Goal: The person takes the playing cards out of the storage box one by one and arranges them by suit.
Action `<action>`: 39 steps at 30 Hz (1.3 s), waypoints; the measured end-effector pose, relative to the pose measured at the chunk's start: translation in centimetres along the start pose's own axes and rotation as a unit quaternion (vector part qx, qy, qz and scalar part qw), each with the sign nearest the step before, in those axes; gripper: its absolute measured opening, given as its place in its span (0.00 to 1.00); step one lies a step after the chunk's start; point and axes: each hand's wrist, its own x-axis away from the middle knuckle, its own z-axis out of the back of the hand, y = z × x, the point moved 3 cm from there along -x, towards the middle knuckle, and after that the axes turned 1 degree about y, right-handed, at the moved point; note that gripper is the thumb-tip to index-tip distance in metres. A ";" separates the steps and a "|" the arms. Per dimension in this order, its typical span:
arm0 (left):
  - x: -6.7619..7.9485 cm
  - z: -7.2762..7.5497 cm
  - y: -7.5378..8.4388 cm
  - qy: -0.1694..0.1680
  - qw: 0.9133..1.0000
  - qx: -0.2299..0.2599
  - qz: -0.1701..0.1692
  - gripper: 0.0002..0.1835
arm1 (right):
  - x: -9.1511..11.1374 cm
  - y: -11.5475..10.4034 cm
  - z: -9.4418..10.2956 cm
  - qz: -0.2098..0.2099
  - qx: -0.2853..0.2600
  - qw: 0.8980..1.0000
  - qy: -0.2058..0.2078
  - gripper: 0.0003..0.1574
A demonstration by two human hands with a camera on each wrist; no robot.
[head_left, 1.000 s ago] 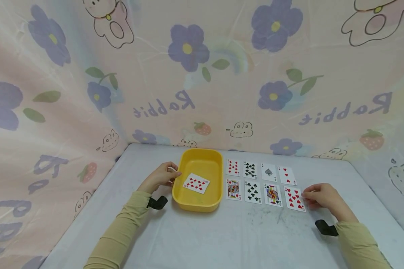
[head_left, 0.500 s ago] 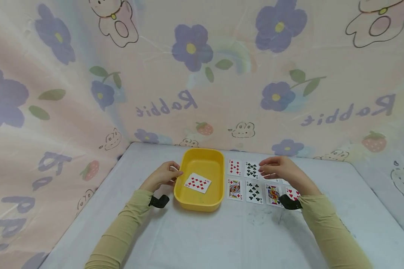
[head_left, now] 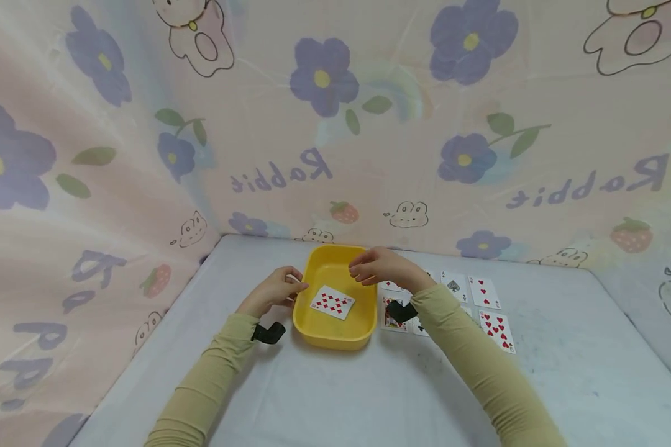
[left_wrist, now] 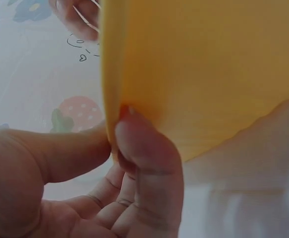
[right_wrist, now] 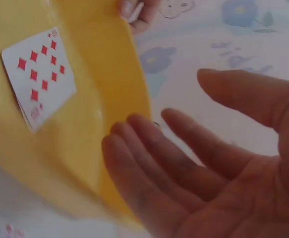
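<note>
My left hand [head_left: 273, 290] pinches the left rim of a yellow plastic tray [head_left: 332, 343] between thumb and forefinger; the left wrist view shows this grip on the tray wall [left_wrist: 208, 64] up close. A red diamonds playing card [head_left: 333, 303] lies face up in the tray, and in the right wrist view another edge shows beneath this card [right_wrist: 40, 74]. Over the tray's right rim hovers my right hand [head_left: 388, 268]. Its fingers are relaxed and apart from the thumb, with nothing between them in the right wrist view.
Two rows of face-up cards lie right of the tray, among them an ace of spades [head_left: 453, 286], a three of hearts [head_left: 484, 292] and a larger hearts card [head_left: 497, 331]. My right forearm covers several others. A printed cloth wall [head_left: 369, 155] rises behind the table.
My right hand has moved left from beside the hearts card, over the card rows, to the tray's right rim. The left hand keeps its grip on the tray. The view has shifted slightly.
</note>
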 end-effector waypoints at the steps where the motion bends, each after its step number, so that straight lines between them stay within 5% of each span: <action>1: 0.0 0.0 0.0 0.002 1.000 -0.001 -0.001 0.14 | -0.5 -0.1 -0.4 -0.008 -0.001 1.000 -0.004 0.24; 7: 0.0 0.1 0.0 0.002 1.000 -0.005 -0.003 0.14 | -3.2 -0.1 -2.6 -0.049 0.003 0.999 -0.017 0.27; 16: 0.0 0.0 0.1 -0.002 1.000 0.002 -0.006 0.15 | -5.1 0.4 -4.2 -0.096 0.090 0.991 -0.036 0.28; 26: -0.3 0.0 -0.2 0.008 1.000 -0.001 -0.002 0.14 | -4.8 0.4 -7.0 -0.087 0.122 0.978 -0.148 0.19; 39: -0.4 0.0 -0.4 0.002 1.000 0.008 -0.008 0.13 | -3.7 0.5 -7.8 -0.121 0.130 0.964 -0.197 0.17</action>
